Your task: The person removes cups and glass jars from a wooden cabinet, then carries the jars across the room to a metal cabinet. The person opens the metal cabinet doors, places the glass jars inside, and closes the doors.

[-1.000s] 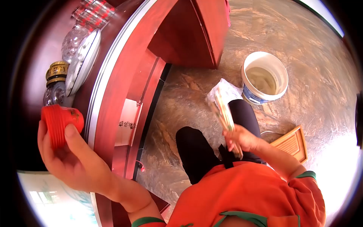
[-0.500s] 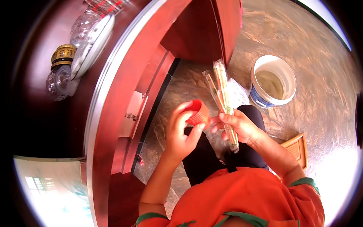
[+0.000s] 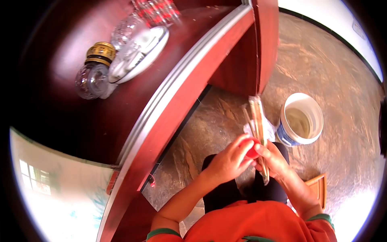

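A white bucket (image 3: 286, 133) holding liquid stood on the brown floor (image 3: 342, 121); on the dark red countertop (image 3: 191, 26), a white dish (image 3: 154, 54) lay beside a clear vessel (image 3: 90, 82)

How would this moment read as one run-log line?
left hand: holding red object, partly hidden | right hand: holding wrapped sticks, thumb at red object | white bucket: on floor, beyond hands

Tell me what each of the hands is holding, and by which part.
The right hand grips the wrapped sticks just below their middle. The left hand holds the red cups, but covers too much of them to show where.
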Demonstrator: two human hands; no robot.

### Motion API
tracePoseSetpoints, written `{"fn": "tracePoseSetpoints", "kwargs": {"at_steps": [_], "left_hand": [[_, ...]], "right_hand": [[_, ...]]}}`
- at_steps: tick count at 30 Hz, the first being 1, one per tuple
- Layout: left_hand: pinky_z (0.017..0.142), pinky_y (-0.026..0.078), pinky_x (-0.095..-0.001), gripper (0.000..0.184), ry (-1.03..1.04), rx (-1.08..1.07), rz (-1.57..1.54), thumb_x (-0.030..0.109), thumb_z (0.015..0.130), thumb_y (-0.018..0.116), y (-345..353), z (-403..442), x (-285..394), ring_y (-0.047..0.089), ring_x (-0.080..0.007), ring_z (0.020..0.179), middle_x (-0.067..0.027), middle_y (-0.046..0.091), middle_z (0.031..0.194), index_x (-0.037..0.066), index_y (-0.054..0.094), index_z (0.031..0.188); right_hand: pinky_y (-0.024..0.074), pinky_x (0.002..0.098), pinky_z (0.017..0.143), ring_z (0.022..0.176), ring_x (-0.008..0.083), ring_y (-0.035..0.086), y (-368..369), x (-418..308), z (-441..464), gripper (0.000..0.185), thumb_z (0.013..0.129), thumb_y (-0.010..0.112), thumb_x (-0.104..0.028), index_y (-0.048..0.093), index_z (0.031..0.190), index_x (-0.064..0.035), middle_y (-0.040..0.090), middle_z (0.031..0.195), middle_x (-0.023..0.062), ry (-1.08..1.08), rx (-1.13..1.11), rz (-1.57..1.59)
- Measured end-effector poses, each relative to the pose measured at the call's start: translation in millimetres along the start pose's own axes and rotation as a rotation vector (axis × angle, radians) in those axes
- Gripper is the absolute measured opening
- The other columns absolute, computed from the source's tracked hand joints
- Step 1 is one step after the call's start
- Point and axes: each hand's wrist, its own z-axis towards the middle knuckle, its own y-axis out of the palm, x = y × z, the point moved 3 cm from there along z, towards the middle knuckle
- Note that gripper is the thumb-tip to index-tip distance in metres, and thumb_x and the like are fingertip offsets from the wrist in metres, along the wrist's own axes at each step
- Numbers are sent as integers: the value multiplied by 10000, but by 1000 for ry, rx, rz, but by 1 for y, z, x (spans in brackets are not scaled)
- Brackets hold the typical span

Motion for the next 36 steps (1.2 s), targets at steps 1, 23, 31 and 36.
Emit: {"fn": "tracePoseSetpoints", "kwargs": {"at_steps": [1,23,31,36], "left_hand": [[916,447,-399,565,22,16,-1,99,744,695,1,1,1,508,-386,1100,-244,442,1244,-18,427,1227],[786,476,-433,563,59,694,669,137,726,724,-191,55,120,535,-392,956,-220,481,1114,30,432,1195],[805,468,-416,500,-119,737,659,132,735,703,-186,54,107,546,-382,975,-204,504,1113,31,459,1160],[810,472,-419,516,-214,716,594,165,749,690,-187,54,106,553,-381,976,-207,509,1120,30,455,1188]], "right_hand": [[376,193,395,536,87,491,-3,0,-3,482,840,625,-398,475,1115,-32,531,730,28,10,44,16],[420,324,547,585,173,511,96,-429,-49,185,873,525,-215,519,887,-30,529,657,64,-1432,508,-972],[502,401,567,636,313,623,261,-535,-47,234,706,456,-107,634,783,24,630,740,187,-962,811,-2068],[499,382,692,777,253,641,303,-531,-24,193,744,571,-80,664,912,-63,664,850,73,-860,1075,-2276]]}}
